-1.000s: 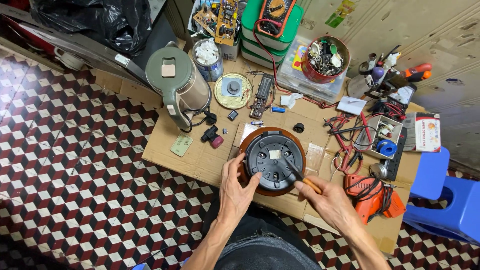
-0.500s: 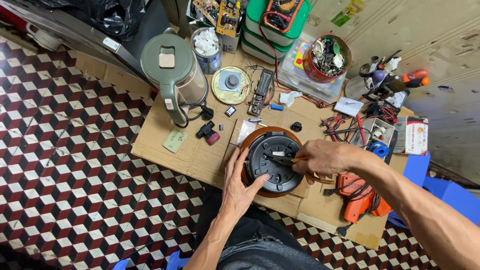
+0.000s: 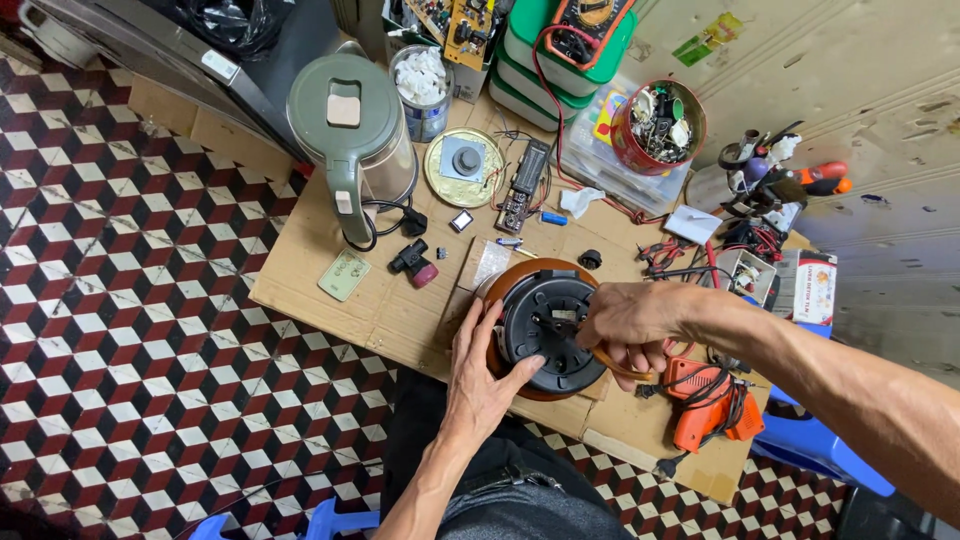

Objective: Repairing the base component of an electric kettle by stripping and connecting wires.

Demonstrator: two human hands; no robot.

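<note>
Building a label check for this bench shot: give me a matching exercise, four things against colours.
Things:
1. lidded electric kettle
2. round upturned appliance base
3. power drill
4. round tin of small parts

Colours:
A. red
B. olive green
C. orange
D. black with a brown rim

Pairs: 1-B, 2-D, 3-C, 4-A

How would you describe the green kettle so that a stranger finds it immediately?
Start at the cardboard sheet covering the low worktable. At its far left corner stands the kettle, beside a tin of white bits. It alone is tall, olive green, with a square pale lid button.
</note>
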